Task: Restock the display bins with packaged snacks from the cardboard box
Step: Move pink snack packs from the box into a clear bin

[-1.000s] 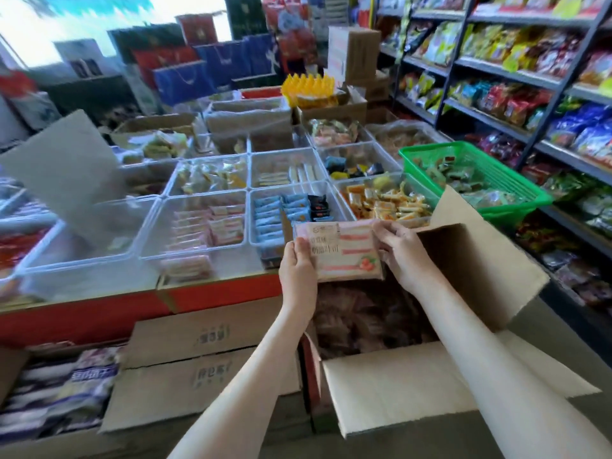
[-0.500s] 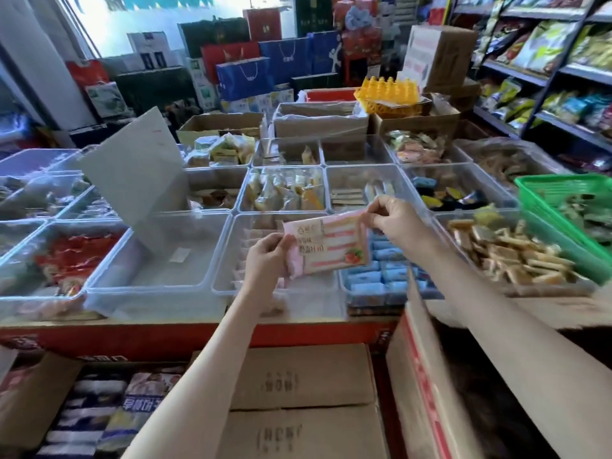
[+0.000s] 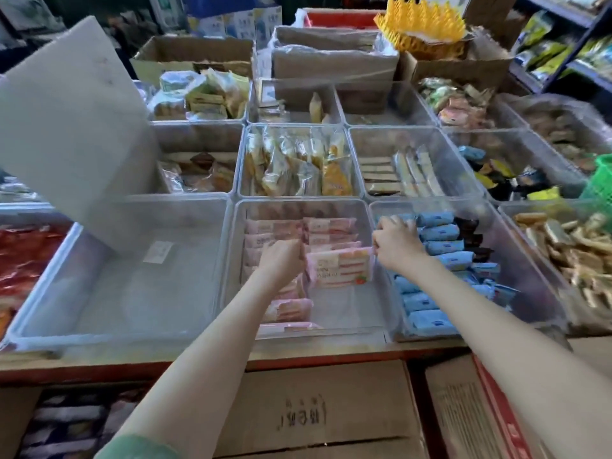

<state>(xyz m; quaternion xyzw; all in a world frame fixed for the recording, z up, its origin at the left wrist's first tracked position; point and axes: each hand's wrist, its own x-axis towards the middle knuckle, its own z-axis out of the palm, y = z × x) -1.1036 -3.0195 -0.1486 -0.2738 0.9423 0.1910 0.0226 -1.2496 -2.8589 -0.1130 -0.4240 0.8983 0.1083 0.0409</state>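
While a grey lid [image 3: 73,120] leans up left of the pink-snack bin [image 3: 299,203], the left hand [image 3: 281,261] pinches the left end of a pink packet [image 3: 337,268] inside that bin, fingers curled on it. The right hand [image 3: 395,243] pinches its right end at the bin's right wall. Blue packets [image 3: 440,246] lie right of the bin; the cardboard box [image 3: 463,412] sits below its right corner.

You're facing a red-edged counter [image 3: 331,357] w/ closed cartons [image 3: 314,419] sitting under its front. A shelf rack [image 3: 576,51] is standing far right, a yellow basket [image 3: 420,24] resting at rear. Light is falling dim; bkgd is staying dark.
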